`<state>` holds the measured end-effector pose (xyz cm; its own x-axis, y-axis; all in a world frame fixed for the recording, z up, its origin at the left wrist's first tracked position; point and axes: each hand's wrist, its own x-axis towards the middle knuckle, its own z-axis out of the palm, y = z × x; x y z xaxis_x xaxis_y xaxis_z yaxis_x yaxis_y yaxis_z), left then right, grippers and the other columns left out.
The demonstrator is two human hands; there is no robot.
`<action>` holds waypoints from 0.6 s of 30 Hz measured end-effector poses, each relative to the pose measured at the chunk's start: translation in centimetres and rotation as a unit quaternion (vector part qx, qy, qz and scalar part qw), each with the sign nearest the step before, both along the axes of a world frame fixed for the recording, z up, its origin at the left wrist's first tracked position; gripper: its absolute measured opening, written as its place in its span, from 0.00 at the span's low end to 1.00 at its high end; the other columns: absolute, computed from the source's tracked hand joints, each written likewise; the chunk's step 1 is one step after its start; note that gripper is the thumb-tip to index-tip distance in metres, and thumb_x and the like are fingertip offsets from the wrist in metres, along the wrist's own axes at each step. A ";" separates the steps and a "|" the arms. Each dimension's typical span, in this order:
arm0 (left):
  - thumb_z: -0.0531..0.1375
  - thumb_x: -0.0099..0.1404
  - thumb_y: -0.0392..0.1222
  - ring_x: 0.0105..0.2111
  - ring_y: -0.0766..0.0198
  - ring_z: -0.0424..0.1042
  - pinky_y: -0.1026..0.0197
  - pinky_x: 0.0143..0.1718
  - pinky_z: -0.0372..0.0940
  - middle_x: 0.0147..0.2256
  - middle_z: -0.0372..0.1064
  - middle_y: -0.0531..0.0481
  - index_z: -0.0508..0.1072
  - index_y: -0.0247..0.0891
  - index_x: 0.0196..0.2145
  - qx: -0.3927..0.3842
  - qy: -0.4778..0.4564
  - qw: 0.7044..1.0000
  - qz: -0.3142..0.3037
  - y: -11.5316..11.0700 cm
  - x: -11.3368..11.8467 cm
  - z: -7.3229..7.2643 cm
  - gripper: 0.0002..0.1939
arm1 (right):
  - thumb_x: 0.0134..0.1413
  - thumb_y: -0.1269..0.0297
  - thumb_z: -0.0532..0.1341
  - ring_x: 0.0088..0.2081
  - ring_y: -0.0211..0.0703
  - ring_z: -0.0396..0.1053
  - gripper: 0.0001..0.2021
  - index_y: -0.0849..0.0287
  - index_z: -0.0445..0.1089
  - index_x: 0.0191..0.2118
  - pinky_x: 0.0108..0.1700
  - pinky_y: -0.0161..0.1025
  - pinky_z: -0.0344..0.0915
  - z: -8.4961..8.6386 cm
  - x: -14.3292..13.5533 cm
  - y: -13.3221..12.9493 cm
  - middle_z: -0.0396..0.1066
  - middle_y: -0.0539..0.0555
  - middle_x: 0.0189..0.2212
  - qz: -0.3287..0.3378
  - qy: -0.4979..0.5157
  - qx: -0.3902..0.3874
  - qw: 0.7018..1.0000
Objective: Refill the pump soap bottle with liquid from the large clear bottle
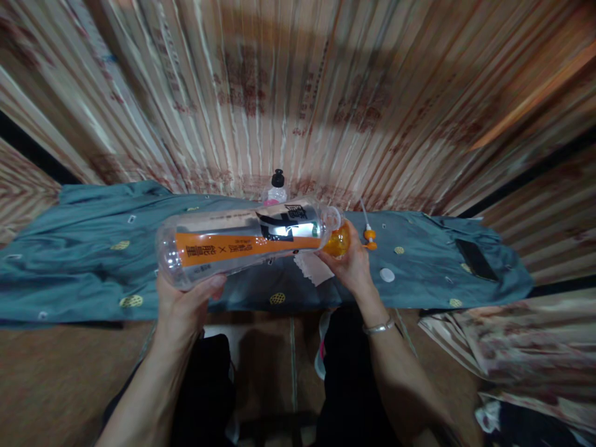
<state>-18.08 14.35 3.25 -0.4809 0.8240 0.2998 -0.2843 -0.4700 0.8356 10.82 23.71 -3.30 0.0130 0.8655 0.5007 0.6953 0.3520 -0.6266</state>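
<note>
A large clear plastic bottle (242, 239) with an orange and white label lies nearly level above the cloth, its mouth pointing right. My left hand (186, 304) is wrapped round its base end. My right hand (351, 261) holds a small amber bottle (338, 241) right by the large bottle's mouth. Whether the two bottles' openings touch cannot be made out. An orange pump top (369, 235) with a clear tube lies on the cloth, just right of my right hand. Below the large bottle's neck is a pale paper piece (313, 268).
A teal patterned cloth (93, 248) covers the narrow surface. Behind the large bottle stands a small bottle with a black cap (278, 180). A white disc (387, 275) and a dark phone (475, 260) lie to the right. A patterned curtain (288, 93) hangs behind.
</note>
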 end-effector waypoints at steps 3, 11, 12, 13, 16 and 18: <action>0.84 0.32 0.40 0.11 0.70 0.61 0.69 0.07 0.57 0.18 0.71 0.57 0.81 0.36 0.30 -0.003 0.000 1.000 0.003 0.0 0.0 0.1 0.26 | 0.49 0.53 0.81 0.67 0.68 0.76 0.50 0.59 0.63 0.74 0.69 0.65 0.74 0.0 0.0 0.0 0.75 0.69 0.67 0.000 0.003 -0.003 1.000; 0.85 0.36 0.42 0.12 0.70 0.62 0.70 0.08 0.57 0.19 0.71 0.57 0.81 0.37 0.31 0.006 0.020 1.000 -0.004 0.0 -0.1 -0.1 0.25 | 0.49 0.52 0.81 0.67 0.68 0.76 0.51 0.59 0.62 0.74 0.69 0.65 0.74 0.2 0.0 -0.1 0.76 0.69 0.67 -0.004 0.001 -0.014 1.000; 0.85 0.37 0.43 0.12 0.70 0.62 0.70 0.08 0.57 0.19 0.71 0.56 0.81 0.36 0.31 0.010 0.025 1.000 -0.004 0.0 -0.1 -0.1 0.25 | 0.49 0.52 0.81 0.67 0.67 0.76 0.50 0.59 0.62 0.74 0.69 0.65 0.74 0.2 0.0 -0.1 0.76 0.69 0.67 -0.005 0.002 -0.013 1.000; 0.85 0.37 0.43 0.12 0.71 0.61 0.70 0.08 0.56 0.19 0.71 0.57 0.81 0.36 0.31 0.014 0.029 0.999 -0.004 0.0 -0.1 -0.2 0.25 | 0.49 0.53 0.81 0.66 0.67 0.76 0.50 0.59 0.63 0.74 0.68 0.64 0.74 0.2 0.0 -0.1 0.76 0.69 0.67 -0.006 0.004 -0.012 1.000; 0.84 0.38 0.42 0.13 0.72 0.58 0.70 0.08 0.54 0.20 0.69 0.57 0.80 0.37 0.35 0.013 0.027 1.000 -0.003 -0.1 0.1 0.0 0.27 | 0.48 0.54 0.81 0.66 0.67 0.77 0.49 0.59 0.64 0.73 0.68 0.64 0.74 0.3 -0.2 -0.2 0.76 0.69 0.67 -0.008 0.009 -0.008 1.000; 0.83 0.37 0.42 0.13 0.71 0.58 0.70 0.08 0.53 0.20 0.69 0.58 0.80 0.37 0.36 0.003 0.022 1.000 0.000 -0.2 0.2 0.2 0.28 | 0.49 0.55 0.81 0.67 0.67 0.76 0.49 0.59 0.63 0.74 0.69 0.64 0.74 0.3 -0.2 -0.2 0.76 0.68 0.67 -0.007 0.010 -0.010 1.000</action>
<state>-17.89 14.12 3.47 -0.4672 0.8220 0.3257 -0.2480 -0.4754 0.8441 10.63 23.52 -2.96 0.0343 0.8749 0.4831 0.6873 0.3303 -0.6470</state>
